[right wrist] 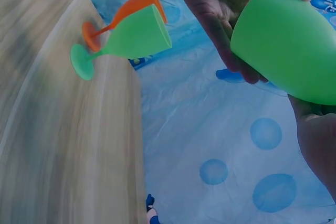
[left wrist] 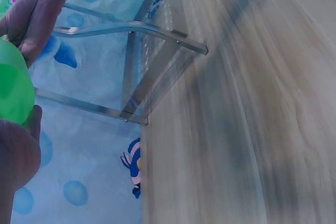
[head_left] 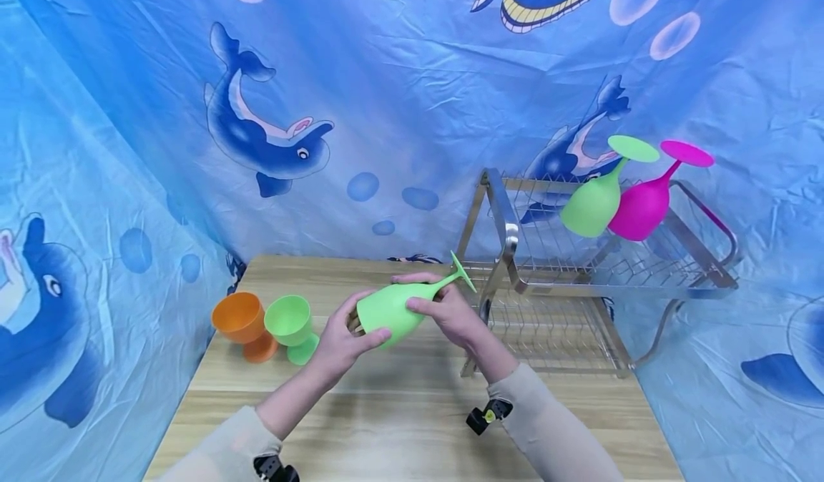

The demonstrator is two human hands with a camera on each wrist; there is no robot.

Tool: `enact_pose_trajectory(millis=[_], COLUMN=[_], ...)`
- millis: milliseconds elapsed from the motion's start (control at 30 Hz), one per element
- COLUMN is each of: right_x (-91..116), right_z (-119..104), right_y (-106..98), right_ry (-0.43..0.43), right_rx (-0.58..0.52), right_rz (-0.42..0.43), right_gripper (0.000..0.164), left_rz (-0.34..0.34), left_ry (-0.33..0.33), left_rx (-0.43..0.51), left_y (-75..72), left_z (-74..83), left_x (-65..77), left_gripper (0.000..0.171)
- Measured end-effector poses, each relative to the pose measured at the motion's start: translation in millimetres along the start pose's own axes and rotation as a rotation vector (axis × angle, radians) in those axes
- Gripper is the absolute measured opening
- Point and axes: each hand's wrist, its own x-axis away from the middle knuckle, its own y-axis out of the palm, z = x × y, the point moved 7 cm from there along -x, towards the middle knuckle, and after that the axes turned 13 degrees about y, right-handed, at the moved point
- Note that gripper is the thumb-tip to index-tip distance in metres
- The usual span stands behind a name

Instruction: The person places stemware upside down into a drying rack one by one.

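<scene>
A light green goblet [head_left: 394, 312] is held in the air above the table, tipped on its side, its rim toward the left and its foot up to the right. The left hand [head_left: 340, 335] grips the bowl near the rim, thumb along its near side. At the stem end of the bowl, the right hand [head_left: 453, 315] holds it with the thumb across the top. In the right wrist view the bowl [right wrist: 286, 43] lies between both hands; its stem is out of sight there. Only part of the green bowl [left wrist: 13, 85] shows in the left wrist view.
An orange goblet [head_left: 239, 319] and another green goblet [head_left: 290, 322] stand upright on the wooden table [head_left: 399, 439] at left. At right, a two-tier metal rack [head_left: 508, 239] holds an upside-down green goblet [head_left: 591, 207] and a magenta goblet [head_left: 640, 210] on top. Blue printed curtains [head_left: 386, 110] surround the table.
</scene>
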Motion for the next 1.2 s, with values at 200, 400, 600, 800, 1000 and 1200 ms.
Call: enact_pose_trajectory(millis=[200,400,600,800,1000,1200], right_x=[3,7,13,17,22,30], right_z=[-8,-22,-34,-49,-65,-82], right_y=[-3,-2,-4,-4,-6,-14], right_ry=[0.001,-0.009,0.038,0.033,0.007,-0.007], right_rx=[0.001,0.042,0.065,0.097,0.128,0.142], right_rz=[0.003,0.001,0.015,0.014,-0.013,0.008], right_gripper=[0.032,0.035,0.039,0.039,0.036,0.035], left_rz=[-0.016,-0.038,-0.072,-0.1,-0.14,-0.185], left_ry=[0.018,0.041,0.059,0.115,0.162,0.243], left_rx=[0.009,0.014,0.017,0.027,0.045,0.038], left_y=[5.1,9.5,15.8,22.8,27.5,30.0], left_z=[8.2,17.2,24.8,36.7,45.0,55.9], left_x=[-3.1,-5.0,-7.2,-8.0,-8.1,-12.6], left_gripper=[0.074,0.077,0.08,0.084,0.088,0.089])
